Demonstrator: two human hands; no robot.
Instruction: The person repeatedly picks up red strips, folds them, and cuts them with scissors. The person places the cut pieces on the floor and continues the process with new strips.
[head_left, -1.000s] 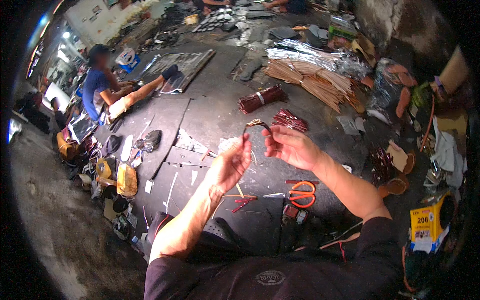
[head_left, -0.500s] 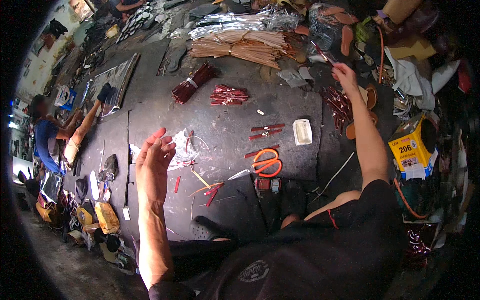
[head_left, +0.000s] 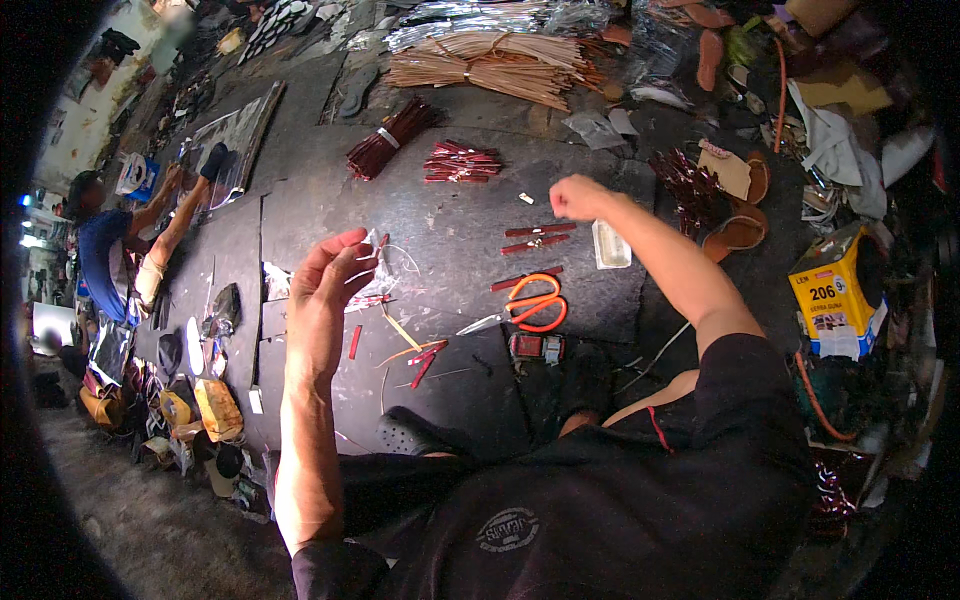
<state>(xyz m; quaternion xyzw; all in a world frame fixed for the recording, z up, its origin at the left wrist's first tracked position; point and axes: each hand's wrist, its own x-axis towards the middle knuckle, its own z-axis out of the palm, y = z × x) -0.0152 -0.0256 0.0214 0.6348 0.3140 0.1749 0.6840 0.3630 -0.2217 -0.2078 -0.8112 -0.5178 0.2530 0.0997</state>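
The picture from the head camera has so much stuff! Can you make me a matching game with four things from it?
Things:
1. Metal scissors with orange loop handles
2. Small white rectangular dish
3. Dark red bundle of thin strips
4. Bright yellow square-sided container

Clues:
A. Tied round its middle
B. Near the right edge of the picture
C. Tip pointing left in the picture
D. Close by the person's right hand

Right pairs: 1-C, 2-D, 3-A, 4-B
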